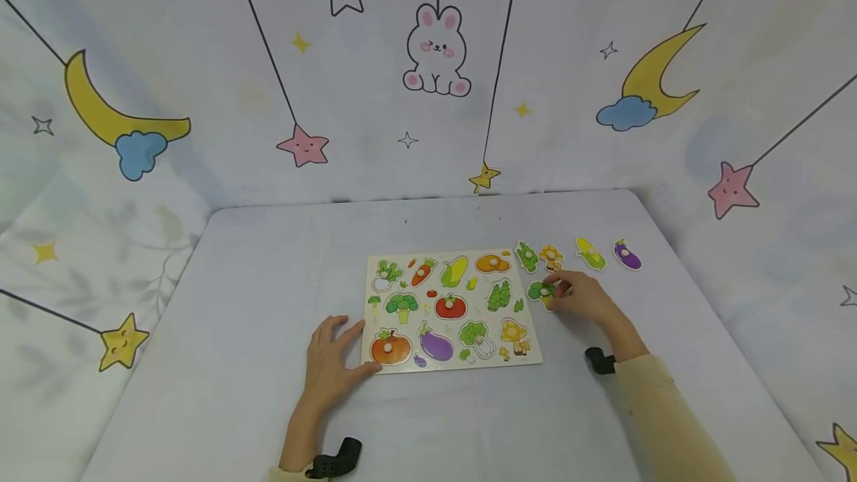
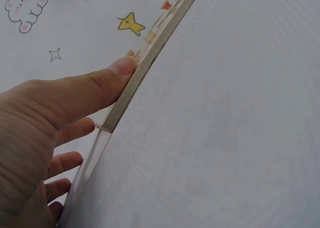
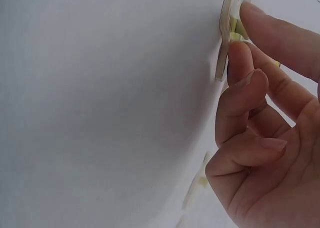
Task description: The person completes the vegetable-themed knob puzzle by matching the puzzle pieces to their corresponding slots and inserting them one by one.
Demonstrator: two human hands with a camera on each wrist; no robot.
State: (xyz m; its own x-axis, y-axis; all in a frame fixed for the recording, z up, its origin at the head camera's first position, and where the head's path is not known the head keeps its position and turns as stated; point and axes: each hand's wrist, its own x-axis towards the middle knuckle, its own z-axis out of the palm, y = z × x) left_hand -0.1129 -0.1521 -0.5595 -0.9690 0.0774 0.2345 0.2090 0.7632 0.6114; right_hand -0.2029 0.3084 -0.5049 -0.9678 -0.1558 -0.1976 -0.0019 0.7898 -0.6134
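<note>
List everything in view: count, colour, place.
Puzzle board: one, cream with vegetable pictures, mid-table
Fitted pieces: apparently six, mixed colours, in the board
Leafy piece: one, green, by the board's far right corner
Mushroom piece: one, yellow, right of the leafy piece
Corn piece: one, yellow-green, right of the mushroom piece
Eggplant piece: one, purple, right of the corn piece
Broccoli piece: one, green, just right of the board
Table: one, white, under the board
Backdrop: count unclear, white with cartoon prints, behind the table
Wrist devices: two, black, one at each wrist
Sleeves: two, pale yellow, on the forearms
Left hand: one, bare, touching the board's near left corner
Right hand: one, bare, pinching the broccoli piece
</note>
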